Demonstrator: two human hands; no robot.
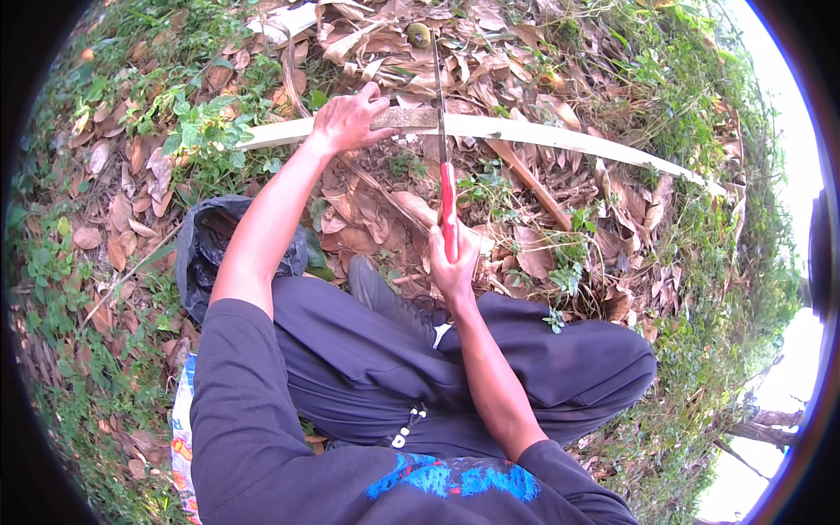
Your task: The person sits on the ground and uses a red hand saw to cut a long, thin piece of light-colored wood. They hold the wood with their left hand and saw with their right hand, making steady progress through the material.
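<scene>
A long pale wooden strip (pixel 542 134) lies crosswise in front of me, bowed by the fisheye view. Along it lies a short, rougher greyish-brown piece of wood (pixel 413 118), ending close to the saw. My left hand (pixel 348 120) grips this short piece and the strip, fingers over the far side and thumb on the near side. My right hand (pixel 454 261) is wrapped around the red handle of a handsaw (pixel 449 206). The thin dark blade points away from me and crosses the strip just right of my left hand. How deep it sits in the wood I cannot tell.
A brown stick (pixel 531 185) lies slanted below the strip. Near my left arm stands a dark plastic bag (pixel 203 254); a colourful printed sack (pixel 183 429) lies behind it. A small green fruit (pixel 418 35) rests beyond the blade. Dry leaves and green plants cover the ground.
</scene>
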